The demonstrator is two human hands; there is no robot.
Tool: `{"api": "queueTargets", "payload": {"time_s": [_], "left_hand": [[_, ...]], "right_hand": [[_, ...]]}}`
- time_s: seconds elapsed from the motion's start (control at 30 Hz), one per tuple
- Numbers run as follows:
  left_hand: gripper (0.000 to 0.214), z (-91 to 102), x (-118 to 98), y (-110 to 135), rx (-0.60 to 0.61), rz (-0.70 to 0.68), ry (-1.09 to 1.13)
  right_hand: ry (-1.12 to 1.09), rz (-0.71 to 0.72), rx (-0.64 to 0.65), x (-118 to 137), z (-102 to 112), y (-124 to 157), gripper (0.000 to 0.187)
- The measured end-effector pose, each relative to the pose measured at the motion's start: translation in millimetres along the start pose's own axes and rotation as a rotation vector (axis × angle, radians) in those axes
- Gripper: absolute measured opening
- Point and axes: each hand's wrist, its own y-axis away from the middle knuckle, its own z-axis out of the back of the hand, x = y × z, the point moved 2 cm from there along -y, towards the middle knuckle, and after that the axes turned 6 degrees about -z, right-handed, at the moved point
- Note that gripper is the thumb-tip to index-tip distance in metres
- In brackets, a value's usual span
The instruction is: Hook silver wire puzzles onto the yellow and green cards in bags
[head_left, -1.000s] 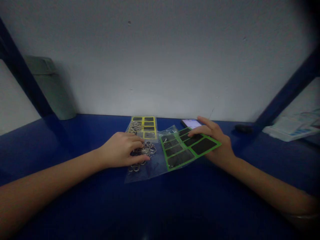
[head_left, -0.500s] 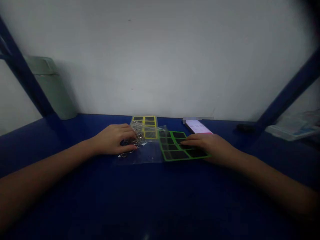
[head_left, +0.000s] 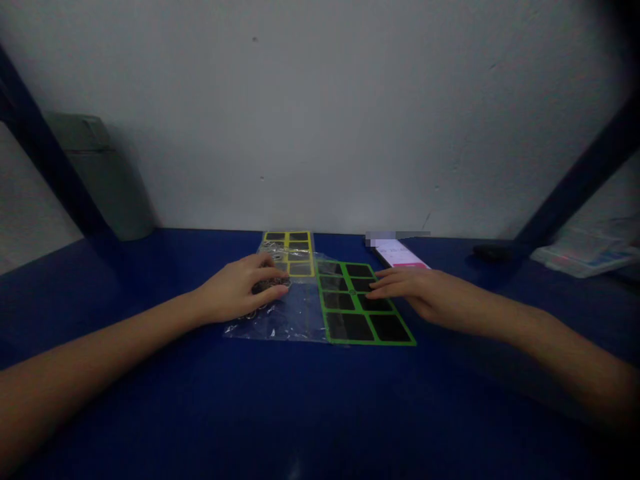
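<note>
My left hand (head_left: pixel 245 289) is curled over a small heap of metal rings (head_left: pixel 267 288), which it partly hides. The rings lie on a clear plastic bag (head_left: pixel 280 321). Behind them is a yellow-framed sheet with black rectangles (head_left: pixel 289 254). My right hand (head_left: pixel 406 287) rests with its fingers spread on the right edge of a green-framed sheet with black rectangles (head_left: pixel 350 308). Just beyond those fingers, a smartphone (head_left: pixel 400 254) lies with its screen lit.
Everything lies on a blue tabletop (head_left: pixel 150 400) against a white wall (head_left: pixel 320 113). A grey-green canister (head_left: pixel 103 180) stands back left. A dark object (head_left: pixel 493 252) and stacked papers (head_left: pixel 583 257) sit back right, beside blue shelf posts (head_left: pixel 575 180).
The green sheet has turned from tilted to square with the table. My right hand has moved right along it. The rings are now gathered tighter under my left hand.
</note>
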Motion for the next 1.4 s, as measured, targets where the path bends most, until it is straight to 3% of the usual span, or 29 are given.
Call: {"api": "queueTargets", "payload": {"time_s": [0.07, 0.2, 0.37, 0.57, 0.87, 1.03, 1.23, 1.4], "left_hand": [[0.036, -0.4, -2.9, 0.0, -0.010, 0.016, 0.028], [0.040, -4.3, -4.6, 0.6, -0.039, 0.032, 0.033], [0.053, -7.9, -2.3, 1.0, 0.018, 0.000, 0.010], [0.051, -6.7, -1.0, 1.2, 0.123, -0.006, -0.066], [0.048, -3.1, -10.0, 1.1, 0.096, -0.057, -0.139], [0.047, -3.0, -12.5, 0.7, 0.076, -0.056, -0.133], [0.047, -3.3, -13.3, 1.2, 0.041, -0.045, -0.115], [0.045, -0.6, -15.4, 1.3, 0.041, -0.017, -0.123]], "right_hand": [[-0.068, -0.036, 0.006, 4.0, 2.7, 0.2, 0.041], [-0.083, -0.096, -0.104, 21.5, 5.5, -4.5, 0.028], [-0.097, -0.083, -0.092, 40.6, 3.0, -8.8, 0.036], [0.035, -0.244, -0.127, 30.3, -1.7, -5.7, 0.046], [-0.055, -0.085, -0.138, 30.6, -10.9, -8.9, 0.048], [-0.105, -0.146, -0.193, 28.4, -7.2, -9.1, 0.036], [-0.162, -0.150, -0.046, 23.8, -15.4, -9.1, 0.057], [-0.144, -0.171, -0.152, 25.1, -10.7, -11.8, 0.054]]}}
